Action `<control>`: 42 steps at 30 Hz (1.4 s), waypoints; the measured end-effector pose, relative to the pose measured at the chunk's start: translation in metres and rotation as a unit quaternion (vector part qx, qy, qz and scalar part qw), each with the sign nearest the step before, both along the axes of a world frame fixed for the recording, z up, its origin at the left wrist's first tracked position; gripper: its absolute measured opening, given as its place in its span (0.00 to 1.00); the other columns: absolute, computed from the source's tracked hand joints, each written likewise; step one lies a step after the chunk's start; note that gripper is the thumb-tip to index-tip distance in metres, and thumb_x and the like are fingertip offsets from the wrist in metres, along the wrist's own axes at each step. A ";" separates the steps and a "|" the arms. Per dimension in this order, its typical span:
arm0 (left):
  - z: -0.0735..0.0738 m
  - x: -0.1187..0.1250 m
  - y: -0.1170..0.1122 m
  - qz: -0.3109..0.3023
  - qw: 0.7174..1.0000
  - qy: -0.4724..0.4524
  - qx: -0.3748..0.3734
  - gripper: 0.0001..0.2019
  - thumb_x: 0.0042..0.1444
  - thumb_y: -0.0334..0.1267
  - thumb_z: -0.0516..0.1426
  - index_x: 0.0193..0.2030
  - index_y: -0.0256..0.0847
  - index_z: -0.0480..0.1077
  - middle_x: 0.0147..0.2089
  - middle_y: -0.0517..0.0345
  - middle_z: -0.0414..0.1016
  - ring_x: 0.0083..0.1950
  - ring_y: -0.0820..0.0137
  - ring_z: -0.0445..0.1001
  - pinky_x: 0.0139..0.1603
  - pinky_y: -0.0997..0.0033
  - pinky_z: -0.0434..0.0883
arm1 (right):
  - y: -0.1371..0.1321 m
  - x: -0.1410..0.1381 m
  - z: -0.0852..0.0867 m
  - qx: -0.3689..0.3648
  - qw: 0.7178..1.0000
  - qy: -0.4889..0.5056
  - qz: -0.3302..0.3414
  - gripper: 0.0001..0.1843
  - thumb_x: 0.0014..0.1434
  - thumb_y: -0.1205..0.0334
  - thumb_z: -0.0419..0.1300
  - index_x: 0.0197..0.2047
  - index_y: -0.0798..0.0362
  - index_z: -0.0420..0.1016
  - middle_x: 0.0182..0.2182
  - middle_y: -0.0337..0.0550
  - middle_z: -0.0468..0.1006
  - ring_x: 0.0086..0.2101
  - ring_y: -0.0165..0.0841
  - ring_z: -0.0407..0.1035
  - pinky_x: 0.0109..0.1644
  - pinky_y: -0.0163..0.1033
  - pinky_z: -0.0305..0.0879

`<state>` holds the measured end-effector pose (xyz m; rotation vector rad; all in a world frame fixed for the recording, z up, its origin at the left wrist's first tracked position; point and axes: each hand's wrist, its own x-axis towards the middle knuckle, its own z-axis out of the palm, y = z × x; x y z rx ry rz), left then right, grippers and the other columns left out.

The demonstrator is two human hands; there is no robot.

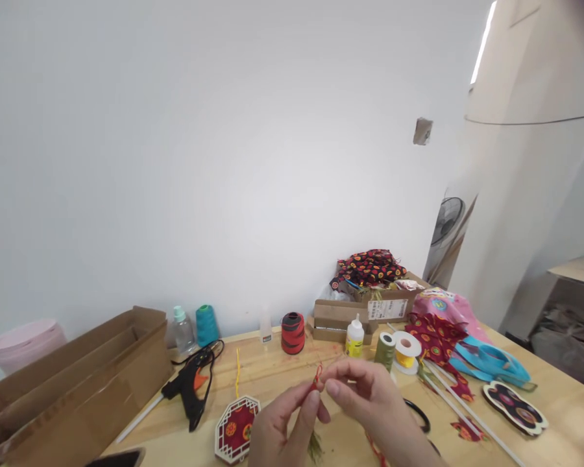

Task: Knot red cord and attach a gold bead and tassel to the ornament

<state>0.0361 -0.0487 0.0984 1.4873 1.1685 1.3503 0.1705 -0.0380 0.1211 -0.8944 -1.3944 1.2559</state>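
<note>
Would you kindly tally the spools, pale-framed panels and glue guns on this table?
Spools: 4 (teal cone, red-and-black cylinder, olive cylinder, white-and-yellow reel)
Pale-framed: 2 (red octagonal panel, dark lobed panel)
Black plastic glue gun: 1
Total: 7

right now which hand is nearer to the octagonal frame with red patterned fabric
Left. The left hand is just right of the octagonal frame, overlapping its edge in this view; the right hand is farther right, beyond the left.
</note>
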 end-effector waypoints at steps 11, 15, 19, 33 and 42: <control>-0.007 0.015 0.020 0.033 0.981 0.115 0.156 0.07 0.49 0.36 0.56 0.32 0.49 0.76 0.26 0.60 0.76 0.30 0.65 0.71 0.55 0.62 0.56 | 0.015 -0.004 -0.024 -0.055 0.985 0.158 -0.046 0.09 0.42 0.57 0.65 0.23 0.56 0.76 0.19 0.37 0.69 0.21 0.24 0.60 0.22 0.29 0.54; -0.017 0.017 0.027 0.025 0.981 0.110 0.156 0.08 0.51 0.39 0.55 0.27 0.47 0.75 0.22 0.60 0.73 0.27 0.67 0.70 0.54 0.63 0.56 | 0.022 -0.001 -0.039 -0.121 0.977 0.174 -0.034 0.11 0.42 0.57 0.66 0.25 0.57 0.75 0.16 0.36 0.68 0.18 0.21 0.56 0.19 0.27 0.45; -0.022 0.018 0.032 0.003 0.985 0.108 0.134 0.12 0.52 0.42 0.53 0.21 0.45 0.72 0.20 0.61 0.69 0.24 0.68 0.68 0.53 0.65 0.56 | 0.028 0.000 -0.046 -0.171 0.968 0.186 -0.012 0.12 0.39 0.57 0.67 0.24 0.58 0.74 0.14 0.35 0.68 0.17 0.21 0.55 0.18 0.27 0.40; -0.019 0.013 0.028 -0.190 0.969 -0.064 -0.147 0.18 0.50 0.47 0.53 0.18 0.37 0.66 0.18 0.62 0.61 0.24 0.73 0.60 0.28 0.76 0.58 | 0.021 0.006 -0.039 -0.138 0.979 0.149 0.029 0.13 0.43 0.54 0.64 0.25 0.57 0.74 0.16 0.34 0.68 0.17 0.24 0.62 0.22 0.30 0.54; -0.035 -0.009 0.029 -0.102 0.989 -0.003 -0.107 0.13 0.48 0.46 0.56 0.34 0.40 0.73 0.36 0.55 0.74 0.42 0.64 0.68 0.45 0.70 0.62 | 0.018 0.009 -0.040 0.061 0.990 -0.043 -0.118 0.07 0.49 0.60 0.60 0.25 0.55 0.75 0.23 0.38 0.70 0.23 0.27 0.62 0.26 0.32 0.58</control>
